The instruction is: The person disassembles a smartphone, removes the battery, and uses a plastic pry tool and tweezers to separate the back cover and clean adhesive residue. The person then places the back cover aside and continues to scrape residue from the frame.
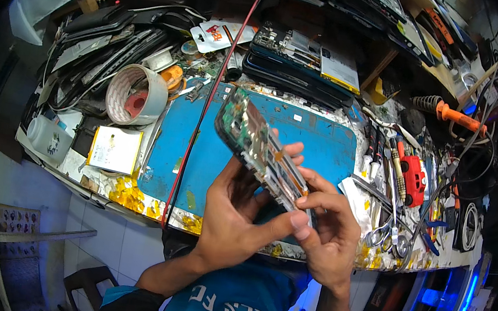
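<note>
Both my hands hold an opened smartphone [251, 131], tilted above the blue work mat [327, 142]. Its green circuit board shows at the upper left end, with metal parts and an orange flex strip further down. My left hand [230, 220] wraps the phone from below and the left side, its thumb along the near edge. My right hand [334, 234] grips the lower right end; its thumb meets the left thumb there and its index finger lies on the exposed inside. The phone's underside is hidden.
A thin red and black cable [205, 114] crosses the mat's left part. Left stand a tape roll [118, 96], a flat battery [115, 149] and a white bottle [47, 139]. Stacked phones [279, 74] lie behind; right are scissors [383, 233], a red toy car [411, 180] and an orange-handled soldering iron [463, 119].
</note>
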### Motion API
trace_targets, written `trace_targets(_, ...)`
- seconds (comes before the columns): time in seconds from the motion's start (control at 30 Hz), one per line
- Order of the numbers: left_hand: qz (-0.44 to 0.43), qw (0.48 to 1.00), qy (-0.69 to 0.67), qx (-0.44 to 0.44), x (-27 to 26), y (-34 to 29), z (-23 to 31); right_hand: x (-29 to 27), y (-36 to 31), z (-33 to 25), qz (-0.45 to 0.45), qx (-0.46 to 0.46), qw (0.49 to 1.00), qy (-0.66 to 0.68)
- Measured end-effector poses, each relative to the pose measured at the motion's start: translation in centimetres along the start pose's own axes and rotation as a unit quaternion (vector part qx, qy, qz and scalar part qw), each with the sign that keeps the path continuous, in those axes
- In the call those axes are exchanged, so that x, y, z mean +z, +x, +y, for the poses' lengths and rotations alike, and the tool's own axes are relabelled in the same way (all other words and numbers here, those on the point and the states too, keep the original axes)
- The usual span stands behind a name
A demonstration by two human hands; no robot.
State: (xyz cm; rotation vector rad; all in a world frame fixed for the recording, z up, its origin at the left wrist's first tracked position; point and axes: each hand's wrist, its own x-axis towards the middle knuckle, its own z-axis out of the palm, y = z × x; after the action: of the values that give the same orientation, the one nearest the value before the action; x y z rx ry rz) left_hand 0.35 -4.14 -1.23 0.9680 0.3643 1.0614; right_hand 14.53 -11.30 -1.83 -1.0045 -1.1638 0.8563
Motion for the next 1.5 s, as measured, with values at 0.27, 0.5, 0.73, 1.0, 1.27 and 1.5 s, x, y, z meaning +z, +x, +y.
trace_targets(0.27,0.012,1.000,0.000,-0.022,-0.3,0.5,0.1,-0.2,-0.1,-0.5,-0.033,0.037,0.999,-0.022)
trace_targets(0.5,0.017,0.999,0.007,-0.036,-0.4,0.4,0.1,-0.2,-0.5,-0.6,-0.027,0.035,0.998,-0.046)
trace_targets(0.73,0.013,0.999,-0.002,-0.034,-0.4,0.4,0.1,0.1,-0.4,-0.8,-0.026,0.036,0.998,-0.053)
trace_targets(1.0,0.017,0.999,0.012,-0.046,-0.4,0.2,0.1,0.0,-0.7,-0.6,-0.029,0.034,0.997,-0.066)
trace_targets(1.27,-0.011,0.999,0.048,0.014,0.6,0.2,0.1,-0.9,-1.5,0.2,-0.055,0.004,0.992,0.116)
trace_targets(1.5,-0.001,0.995,0.078,0.066,1.9,0.0,1.8,-0.9,-2.5,0.4,-0.037,-0.020,0.992,0.118)
